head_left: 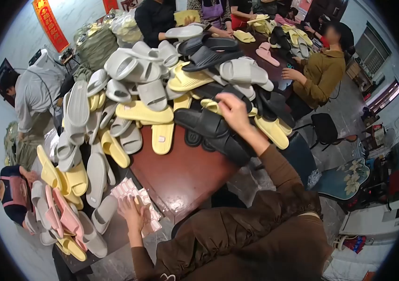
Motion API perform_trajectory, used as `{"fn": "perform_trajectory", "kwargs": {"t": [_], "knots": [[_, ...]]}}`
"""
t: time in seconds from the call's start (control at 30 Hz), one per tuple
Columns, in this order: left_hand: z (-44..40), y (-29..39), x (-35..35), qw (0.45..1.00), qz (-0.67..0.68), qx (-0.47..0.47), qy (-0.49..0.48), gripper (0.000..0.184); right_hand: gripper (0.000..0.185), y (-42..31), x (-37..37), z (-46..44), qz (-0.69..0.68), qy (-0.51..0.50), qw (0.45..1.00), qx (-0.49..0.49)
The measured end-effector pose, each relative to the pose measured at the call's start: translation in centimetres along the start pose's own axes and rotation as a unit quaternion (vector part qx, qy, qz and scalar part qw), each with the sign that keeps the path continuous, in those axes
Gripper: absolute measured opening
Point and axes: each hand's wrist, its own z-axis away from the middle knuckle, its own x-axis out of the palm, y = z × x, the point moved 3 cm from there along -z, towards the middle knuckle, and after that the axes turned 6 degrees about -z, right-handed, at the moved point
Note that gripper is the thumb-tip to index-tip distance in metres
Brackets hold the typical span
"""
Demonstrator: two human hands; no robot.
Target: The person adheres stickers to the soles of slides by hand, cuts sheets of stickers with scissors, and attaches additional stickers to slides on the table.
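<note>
My right hand [235,114] reaches into the slipper pile with its fingers bent around a yellow slipper [210,106]. Part of that slipper is hidden behind the hand. Just below it lie black slippers [199,122], close to my wrist. My left hand [132,214] rests with fingers apart on a sheet of pale pink stickers [151,216] at the table's near left edge. Beside that hand is a grey slipper [104,214]. Another yellow slipper [162,139], with a small label on its insole, lies sole-down on the table's red-brown top [180,171].
A tall heap of grey slippers [131,65] fills the far side. Pink slippers [68,214] and others lie at the left edge. Several people work around the table, one in a brown top [323,70] at right. A black chair [325,126] stands at right.
</note>
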Motion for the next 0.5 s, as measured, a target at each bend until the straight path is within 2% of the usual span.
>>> {"fn": "perform_trajectory", "kwargs": {"t": [0.07,0.17,0.2,0.27,0.3,0.37,0.43,0.5], "knots": [[-1.3,2.6,-0.7,0.999,0.0,0.001,0.036,0.058,0.02,3.2,-3.7,-3.8,0.012,0.032,0.997,0.065],[-3.4,8.2,-1.3,0.993,0.12,-0.019,0.007,0.058,0.022,8.2,-6.9,-10.3,0.007,0.056,0.998,0.037],[-4.0,10.2,-1.1,0.993,0.119,-0.022,0.012,0.058,0.022,10.2,-7.2,-12.6,0.003,0.057,0.998,0.033],[-5.0,14.6,-0.5,0.98,0.195,0.031,0.027,0.055,0.028,13.3,-6.3,-17.0,0.083,-0.025,0.994,-0.064],[-5.3,16.8,-0.6,0.98,0.193,0.029,0.033,0.055,0.028,14.7,-5.6,-18.7,0.079,-0.022,0.994,-0.069],[-6.0,21.7,-0.8,0.989,0.14,0.042,0.015,0.053,0.044,17.1,-2.5,-22.0,0.207,-0.182,0.96,-0.053],[-6.2,25.0,-0.6,0.989,0.139,0.048,0.018,0.053,0.055,18.6,0.9,-24.1,0.232,-0.286,0.93,-0.01],[-5.6,27.3,-0.3,0.988,0.14,0.058,0.005,0.052,0.05,18.1,2.9,-24.9,0.234,-0.334,0.913,0.011]]}}
